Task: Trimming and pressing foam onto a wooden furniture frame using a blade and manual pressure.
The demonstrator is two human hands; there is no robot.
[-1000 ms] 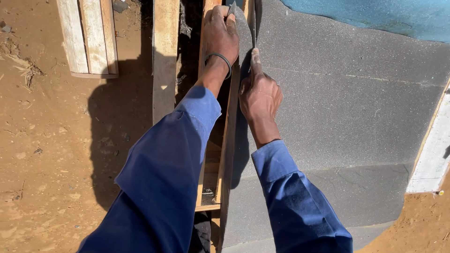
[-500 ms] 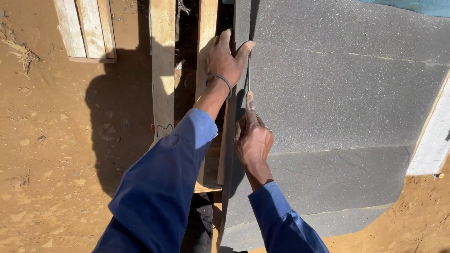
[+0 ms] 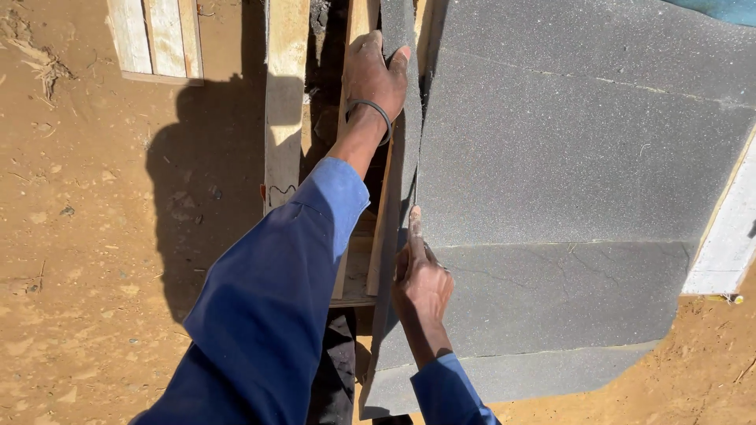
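My left hand [image 3: 374, 75], with a dark band on its wrist, grips the upper part of a narrow grey strip [image 3: 398, 181] that stands apart from a large grey gritty sheet [image 3: 567, 157]. Lower down, my right hand [image 3: 421, 287] rests on the sheet's left edge at the slit. Its fingers are curled and one digit points up along the gap. Anything inside that hand is hidden. Both arms wear blue sleeves.
Wooden planks [image 3: 285, 94] lie under and left of the strip, on sandy ground [image 3: 87, 260]. A slatted wooden piece [image 3: 157, 39] lies at the top left. A white board edge [image 3: 728, 236] shows at the right, and a blue surface [image 3: 724, 9] at the top right.
My right hand has slid down along the slit toward me, past one seam of the sheet. My left hand has kept its hold on the strip.
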